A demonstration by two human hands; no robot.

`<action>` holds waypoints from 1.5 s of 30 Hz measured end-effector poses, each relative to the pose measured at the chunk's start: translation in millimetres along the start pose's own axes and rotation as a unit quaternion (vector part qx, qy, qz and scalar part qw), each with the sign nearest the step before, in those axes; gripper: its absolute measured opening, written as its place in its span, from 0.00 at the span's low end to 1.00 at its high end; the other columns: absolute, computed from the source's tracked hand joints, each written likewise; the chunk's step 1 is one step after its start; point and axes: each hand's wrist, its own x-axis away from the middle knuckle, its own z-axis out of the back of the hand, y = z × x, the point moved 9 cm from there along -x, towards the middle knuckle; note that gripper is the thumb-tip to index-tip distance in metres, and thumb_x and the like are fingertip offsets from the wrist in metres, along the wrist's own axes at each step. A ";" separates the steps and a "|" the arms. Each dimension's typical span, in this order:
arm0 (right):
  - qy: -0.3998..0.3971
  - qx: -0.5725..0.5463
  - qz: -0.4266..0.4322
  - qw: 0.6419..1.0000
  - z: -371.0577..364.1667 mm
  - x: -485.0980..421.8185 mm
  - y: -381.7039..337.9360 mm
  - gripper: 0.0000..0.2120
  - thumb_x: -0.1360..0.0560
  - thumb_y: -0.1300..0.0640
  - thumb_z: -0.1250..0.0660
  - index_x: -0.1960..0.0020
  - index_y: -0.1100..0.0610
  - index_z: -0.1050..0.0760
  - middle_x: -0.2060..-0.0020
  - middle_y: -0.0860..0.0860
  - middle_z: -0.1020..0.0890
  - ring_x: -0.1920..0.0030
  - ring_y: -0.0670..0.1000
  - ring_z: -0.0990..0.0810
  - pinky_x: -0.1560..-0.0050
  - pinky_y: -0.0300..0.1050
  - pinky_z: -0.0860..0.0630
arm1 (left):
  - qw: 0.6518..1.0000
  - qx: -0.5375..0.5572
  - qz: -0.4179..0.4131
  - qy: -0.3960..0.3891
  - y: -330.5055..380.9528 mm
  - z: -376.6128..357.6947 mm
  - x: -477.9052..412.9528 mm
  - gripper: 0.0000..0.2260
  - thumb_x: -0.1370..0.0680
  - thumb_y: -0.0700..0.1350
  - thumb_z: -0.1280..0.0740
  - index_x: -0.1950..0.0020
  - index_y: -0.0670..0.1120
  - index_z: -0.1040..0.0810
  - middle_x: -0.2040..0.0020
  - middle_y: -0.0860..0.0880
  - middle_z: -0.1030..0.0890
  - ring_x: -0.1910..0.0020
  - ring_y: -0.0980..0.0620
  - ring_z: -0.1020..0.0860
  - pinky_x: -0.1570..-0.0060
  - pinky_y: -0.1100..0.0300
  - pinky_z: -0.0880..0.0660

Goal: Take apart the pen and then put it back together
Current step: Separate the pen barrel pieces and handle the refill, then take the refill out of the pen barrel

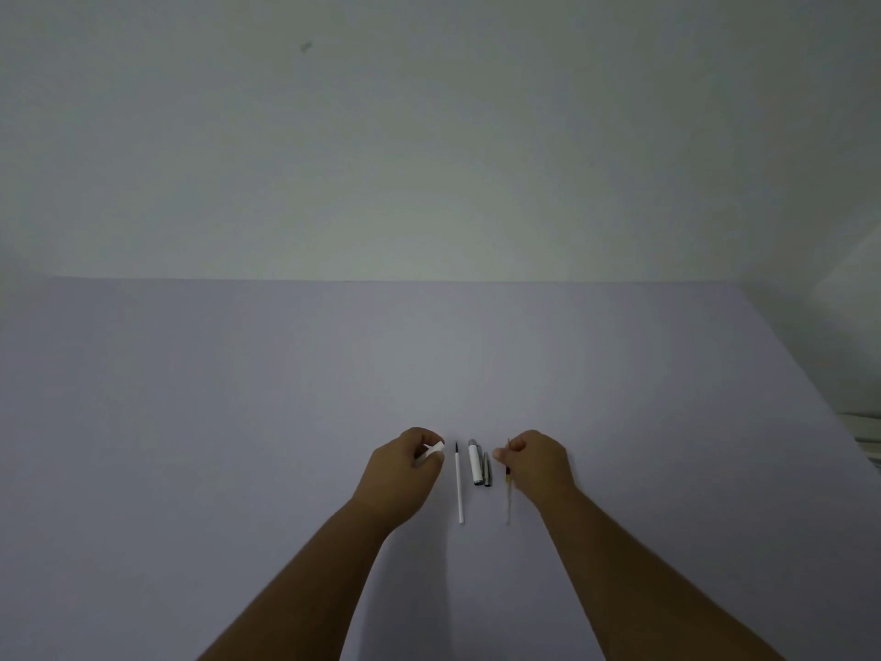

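Left hand (405, 465) pinching a short white pen piece (430, 451); right hand (536, 462) closed on a thin inner tube (508, 479). On table (238, 398) between them: refill (459, 484), white cap (475, 462), grey piece (486, 469). Best kept parallel, apart, for easy reassembly.

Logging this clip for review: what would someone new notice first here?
Two bare forearms reach in from below, the left hand closed on a short white pen piece, the right hand pinching a thin rod. Between them on the pale table lie a white refill and a white cap.
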 end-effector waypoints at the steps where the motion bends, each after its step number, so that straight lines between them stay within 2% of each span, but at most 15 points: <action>1: 0.005 -0.004 0.001 1.000 -0.7 0.1 -0.6 0.14 0.27 0.54 0.30 0.67 0.57 0.30 0.67 0.59 0.21 0.67 0.52 0.24 0.58 0.45 0.25 | 1.000 -0.003 0.000 -0.002 -1.2 -1.2 -0.8 0.08 0.22 0.46 0.39 0.45 0.49 0.23 0.64 0.54 0.26 0.68 0.58 0.29 0.66 0.66 0.31; 5: 0.015 0.005 0.013 1.000 -3.1 1.9 -4.5 0.11 0.28 0.53 0.29 0.62 0.58 0.29 0.65 0.54 0.23 0.62 0.52 0.24 0.59 0.43 0.28 | 0.999 -0.028 -0.012 -0.013 -2.7 -3.7 -1.4 0.08 0.22 0.44 0.39 0.46 0.49 0.23 0.62 0.56 0.25 0.66 0.58 0.28 0.65 0.67 0.31; 9: 0.028 -0.011 0.010 1.000 -2.1 4.1 -5.7 0.09 0.28 0.55 0.29 0.56 0.59 0.25 0.61 0.53 0.22 0.58 0.52 0.24 0.52 0.46 0.25 | 0.998 -0.047 -0.024 -0.014 -2.8 -3.3 -2.3 0.08 0.22 0.44 0.39 0.45 0.48 0.23 0.59 0.54 0.23 0.63 0.59 0.27 0.63 0.68 0.30; 12: 0.032 -0.007 0.007 0.999 -2.0 4.6 -4.3 0.12 0.27 0.55 0.29 0.49 0.62 0.24 0.58 0.53 0.24 0.55 0.53 0.23 0.51 0.44 0.26 | 0.998 -0.053 -0.031 -0.015 -2.6 -2.7 -3.1 0.08 0.22 0.44 0.39 0.45 0.48 0.22 0.60 0.55 0.24 0.64 0.59 0.28 0.64 0.69 0.31; 19: 0.042 -0.013 0.021 0.999 0.6 11.3 -10.9 0.07 0.26 0.55 0.31 0.54 0.58 0.26 0.57 0.55 0.20 0.56 0.56 0.20 0.52 0.47 0.24 | 0.997 -0.062 -0.036 -0.017 -4.8 -0.4 -3.0 0.08 0.22 0.44 0.38 0.45 0.49 0.22 0.57 0.53 0.22 0.62 0.58 0.27 0.63 0.69 0.31; 21: 0.057 0.032 0.068 0.996 2.6 19.4 -27.5 0.07 0.25 0.53 0.34 0.55 0.57 0.25 0.57 0.55 0.20 0.54 0.56 0.20 0.51 0.49 0.23 | 0.997 -0.066 -0.036 -0.015 -6.1 1.8 -2.8 0.08 0.22 0.44 0.38 0.45 0.49 0.22 0.56 0.53 0.22 0.62 0.57 0.27 0.63 0.69 0.31; 24: 0.020 0.150 0.138 0.979 -16.9 36.2 -54.5 0.10 0.24 0.51 0.39 0.55 0.56 0.24 0.55 0.55 0.18 0.53 0.55 0.20 0.52 0.48 0.24 | 0.997 -0.069 -0.032 -0.008 -7.6 7.2 -1.8 0.08 0.21 0.44 0.38 0.45 0.49 0.22 0.56 0.52 0.22 0.62 0.58 0.27 0.64 0.70 0.32; 26: -0.006 0.239 0.163 0.957 -37.3 47.2 -62.5 0.12 0.23 0.54 0.42 0.48 0.58 0.22 0.47 0.56 0.18 0.47 0.56 0.19 0.50 0.47 0.24 | 0.997 -0.071 -0.031 -0.003 -8.6 11.0 -1.0 0.08 0.21 0.44 0.38 0.45 0.49 0.22 0.56 0.53 0.22 0.62 0.58 0.26 0.64 0.70 0.31; 29: -0.005 0.330 0.193 0.924 -57.3 61.1 -64.7 0.16 0.21 0.60 0.45 0.37 0.60 0.26 0.32 0.57 0.27 0.34 0.54 0.25 0.38 0.48 0.26 | 0.997 -0.071 -0.031 0.004 -10.3 17.2 0.8 0.07 0.22 0.45 0.38 0.45 0.49 0.22 0.57 0.54 0.22 0.63 0.59 0.27 0.63 0.70 0.31; 33: 0.008 0.347 0.162 0.924 -60.1 69.5 -59.9 0.15 0.21 0.64 0.46 0.39 0.61 0.25 0.39 0.58 0.21 0.39 0.55 0.21 0.42 0.47 0.24 | 0.997 -0.077 -0.030 0.008 -14.0 22.9 3.4 0.08 0.21 0.45 0.38 0.44 0.49 0.22 0.55 0.53 0.22 0.61 0.58 0.26 0.63 0.71 0.32; 36: -0.003 0.301 0.127 0.945 -59.3 73.9 -58.7 0.12 0.21 0.61 0.43 0.43 0.61 0.24 0.45 0.56 0.18 0.44 0.55 0.18 0.47 0.46 0.22 | 0.997 -0.078 -0.026 0.007 -18.7 24.8 6.4 0.08 0.21 0.45 0.38 0.44 0.49 0.22 0.54 0.52 0.21 0.59 0.56 0.25 0.63 0.71 0.32; 38: 0.001 0.205 0.084 0.975 -54.0 71.3 -56.8 0.12 0.24 0.57 0.40 0.47 0.62 0.22 0.47 0.57 0.17 0.47 0.56 0.18 0.50 0.46 0.22 | 0.997 -0.079 -0.021 0.004 -21.9 25.5 8.9 0.08 0.21 0.45 0.38 0.45 0.49 0.23 0.53 0.52 0.21 0.58 0.55 0.25 0.63 0.70 0.31; 40: 0.018 0.075 0.059 0.995 -43.7 66.9 -59.1 0.11 0.27 0.54 0.37 0.54 0.61 0.21 0.55 0.56 0.17 0.54 0.56 0.18 0.53 0.46 0.22 | 0.997 -0.079 -0.018 0.002 -23.7 25.9 11.1 0.08 0.21 0.45 0.38 0.44 0.49 0.23 0.53 0.52 0.21 0.57 0.54 0.24 0.62 0.71 0.31; 42: 0.021 -0.079 0.043 0.996 -32.1 65.9 -63.4 0.08 0.28 0.56 0.35 0.60 0.60 0.23 0.65 0.54 0.20 0.62 0.54 0.22 0.56 0.49 0.23 | 0.997 -0.080 -0.015 0.000 -24.0 26.2 12.4 0.08 0.21 0.45 0.38 0.44 0.49 0.23 0.53 0.53 0.21 0.56 0.53 0.24 0.61 0.69 0.30; 45: 0.012 -0.250 0.024 0.968 -20.5 69.8 -66.8 0.08 0.27 0.58 0.36 0.63 0.58 0.23 0.67 0.55 0.21 0.69 0.51 0.27 0.63 0.49 0.28 | 0.996 -0.083 -0.014 -0.008 -21.0 24.1 13.2 0.07 0.21 0.45 0.38 0.46 0.49 0.22 0.53 0.51 0.20 0.57 0.52 0.23 0.58 0.63 0.28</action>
